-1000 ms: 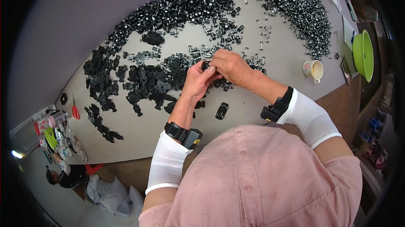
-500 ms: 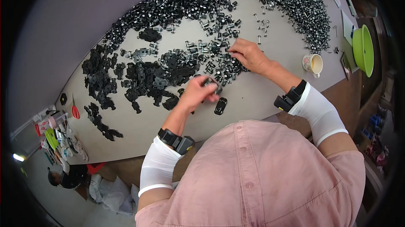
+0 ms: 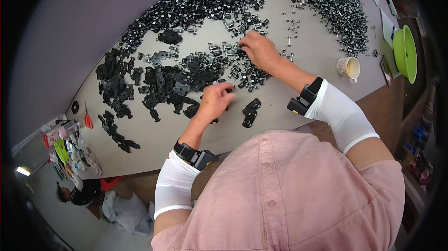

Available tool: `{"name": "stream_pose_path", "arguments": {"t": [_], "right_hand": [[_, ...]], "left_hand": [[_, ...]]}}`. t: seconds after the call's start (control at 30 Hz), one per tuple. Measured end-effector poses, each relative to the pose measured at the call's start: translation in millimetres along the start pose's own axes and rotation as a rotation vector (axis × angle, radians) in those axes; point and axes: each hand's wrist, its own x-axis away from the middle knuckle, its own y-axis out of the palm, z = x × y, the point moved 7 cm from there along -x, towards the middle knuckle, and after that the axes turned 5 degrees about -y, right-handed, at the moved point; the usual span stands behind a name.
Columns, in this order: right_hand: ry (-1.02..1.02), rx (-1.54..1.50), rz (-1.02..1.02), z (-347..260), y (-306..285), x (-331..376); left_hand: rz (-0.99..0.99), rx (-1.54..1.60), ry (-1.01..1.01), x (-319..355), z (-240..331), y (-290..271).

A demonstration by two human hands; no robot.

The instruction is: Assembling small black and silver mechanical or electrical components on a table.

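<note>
My right hand (image 3: 259, 51) reaches into a spread of small wheel axles (image 3: 252, 79), its fingertips pinched together at the pile. What they hold, if anything, is hidden. Nearer to me, my left hand (image 3: 216, 101) hovers beside the heap of black toy car chassis (image 3: 163, 85). Its thumb and fingers are apart and slightly blurred, and nothing shows between them. Right of that hand, two black toy car pieces (image 3: 251, 113) lie end to end on the table (image 3: 275, 115).
A large bank of black wheels (image 3: 186, 3) lines the far edge, with a heap of metal axles (image 3: 331, 6) at far right. A cup (image 3: 349, 68) and a green basin (image 3: 404, 55) stand on the right. Red-handled scissors (image 3: 88, 120) lie left. Another person (image 3: 79, 192) is at lower left.
My left hand has let go of a black toy car piece, which now lies beside the other one, and has drawn left. My right hand has shifted left and farther away over the wheel axles.
</note>
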Motion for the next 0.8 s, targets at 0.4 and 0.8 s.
{"name": "stream_pose_path", "arguments": {"t": [0.4, 0.8], "right_hand": [[0.654, -0.981, -0.213, 19.4, 9.2, 11.8], [0.601, -0.935, -0.417, -16.3, 24.9, 29.7]], "left_hand": [[0.501, -0.006, 0.143, -8.8, -0.7, -65.4], [0.013, 0.972, -0.036, -29.4, 7.4, 7.9]]}}
